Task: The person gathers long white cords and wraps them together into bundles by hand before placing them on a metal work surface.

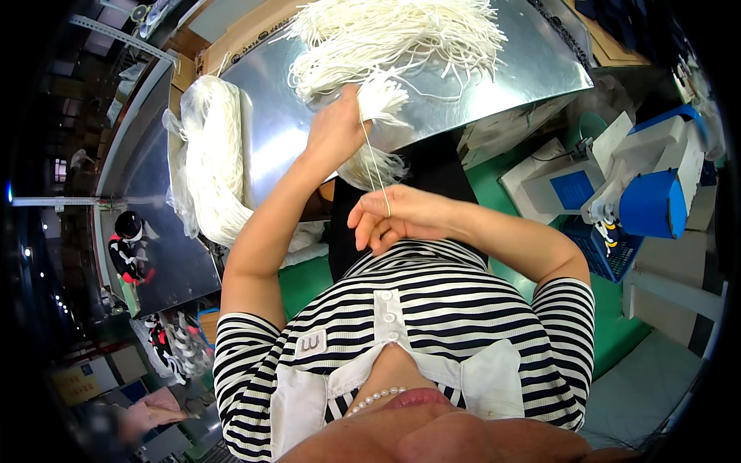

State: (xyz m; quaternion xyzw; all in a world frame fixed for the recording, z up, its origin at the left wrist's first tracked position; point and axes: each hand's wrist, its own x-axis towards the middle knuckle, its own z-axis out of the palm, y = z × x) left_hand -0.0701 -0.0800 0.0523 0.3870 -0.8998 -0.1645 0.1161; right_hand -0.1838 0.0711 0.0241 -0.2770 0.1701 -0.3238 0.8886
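My left hand point(337, 130) is closed round a bundle of white cords point(384, 99) at the near edge of the metal table. The lower ends of the bundle point(372, 168) hang past that edge, over dark cloth on my lap. A single thin cord point(374, 160) runs taut from the bundle down to my right hand point(405, 216). Close in front of my striped shirt, the right hand holds this cord, its fingers curled. Exactly how the fingertips grip it is hard to see.
A large heap of loose white cords point(401, 38) covers the back of the metal table point(282, 85). On the left lies a long white bundle in clear plastic point(212, 154). To the right stand a white and blue machine point(641, 181) and a blue crate point(606, 251) above a green floor.
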